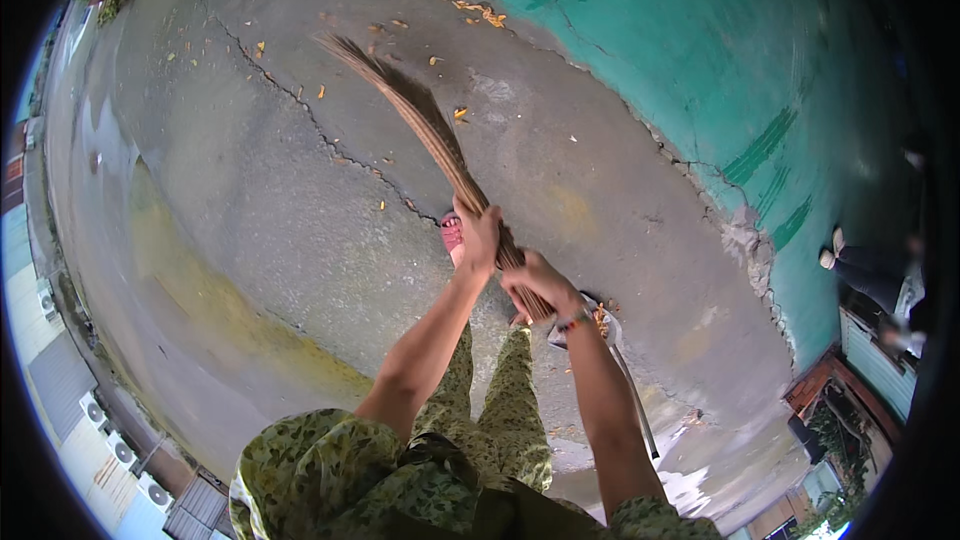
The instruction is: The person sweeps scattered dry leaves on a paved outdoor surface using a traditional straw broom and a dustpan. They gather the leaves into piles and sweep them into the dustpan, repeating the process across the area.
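Observation:
A long broom of thin brown sticks [432,126] slants across the middle of the view, its splayed tips toward the far left. My left hand [478,237] is closed around the bundle partway along. Nearer the butt end, my right hand [540,283] grips the same bundle, a beaded bracelet on its wrist. Partly hidden behind my right wrist is a dustpan [560,338] with leaves in it; its long handle [638,405] runs down beside my right forearm. Several yellow leaves [460,114] lie on the ground near the broom.
Grey concrete ground [250,240] is split by a long jagged crack [320,132]. A broken edge [745,240] borders a green-painted surface [680,40]. At the far right is another person [880,280]. My sandalled foot [452,233] stands below the broom. Leaves [480,12] gather along the far edge.

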